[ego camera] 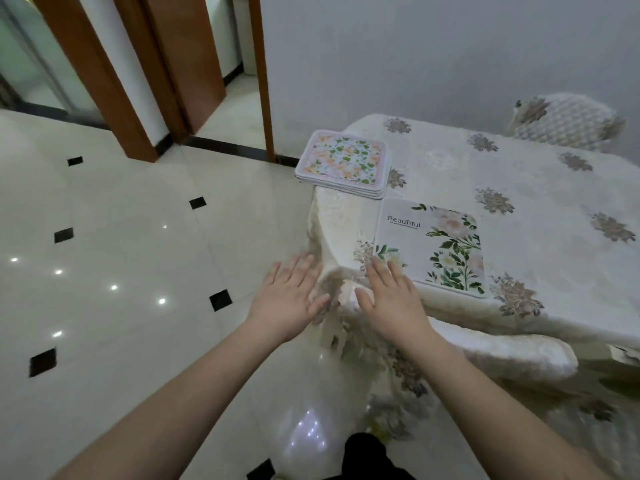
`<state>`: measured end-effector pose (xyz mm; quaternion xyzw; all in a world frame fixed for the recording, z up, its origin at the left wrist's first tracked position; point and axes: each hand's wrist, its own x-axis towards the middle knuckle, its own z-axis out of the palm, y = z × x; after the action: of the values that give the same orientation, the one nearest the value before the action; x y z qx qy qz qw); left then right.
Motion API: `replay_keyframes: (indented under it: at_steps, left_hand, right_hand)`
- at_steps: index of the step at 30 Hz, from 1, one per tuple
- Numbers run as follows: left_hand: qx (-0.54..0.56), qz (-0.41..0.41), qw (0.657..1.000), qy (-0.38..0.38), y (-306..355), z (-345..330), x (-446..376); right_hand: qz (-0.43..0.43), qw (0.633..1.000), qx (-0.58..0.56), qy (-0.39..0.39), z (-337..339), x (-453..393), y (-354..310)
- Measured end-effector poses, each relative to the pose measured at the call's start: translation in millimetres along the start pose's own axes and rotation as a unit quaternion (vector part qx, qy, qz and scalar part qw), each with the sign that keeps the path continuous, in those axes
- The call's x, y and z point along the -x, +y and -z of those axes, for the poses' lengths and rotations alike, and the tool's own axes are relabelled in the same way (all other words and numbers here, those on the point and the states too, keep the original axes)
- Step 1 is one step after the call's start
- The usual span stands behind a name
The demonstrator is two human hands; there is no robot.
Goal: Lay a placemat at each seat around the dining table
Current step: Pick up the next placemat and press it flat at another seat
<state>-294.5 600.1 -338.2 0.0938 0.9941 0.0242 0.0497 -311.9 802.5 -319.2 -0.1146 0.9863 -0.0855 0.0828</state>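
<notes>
left hand [289, 299] fingers straight, apart, holding nothing, beside the desk corner | right hand [391, 299] fingers flat, fingertips touching the near corner of the laid white floral rectangular placemat [433, 247] | mat looks thin, light, flexible, likely slides on the cream embroidered tablecloth [540, 188]; best taken by an edge | beyond the fingers: stack of pink-bordered floral placemats [343, 162] overhanging the desk's far corner, lift the top one by its rim

both bare forearms reach forward; left hand [289, 292] and right hand [391, 299] flat, fingers straight, palms down.
</notes>
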Motion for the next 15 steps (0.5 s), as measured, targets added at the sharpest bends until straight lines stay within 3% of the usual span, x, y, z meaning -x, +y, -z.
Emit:
replay_keyframes:
  at_steps: [7, 15]
  left_hand:
    - [-0.032, 0.075, 0.995, 0.055, -69, 12, 56]
    - [-0.035, 0.123, 0.988, 0.084, -103, 7, 60]
  right_hand:
    - [0.071, 0.997, 0.0, 0.004, -5, 0, -90]
    - [0.098, 0.993, 0.062, 0.035, -25, -24, -114]
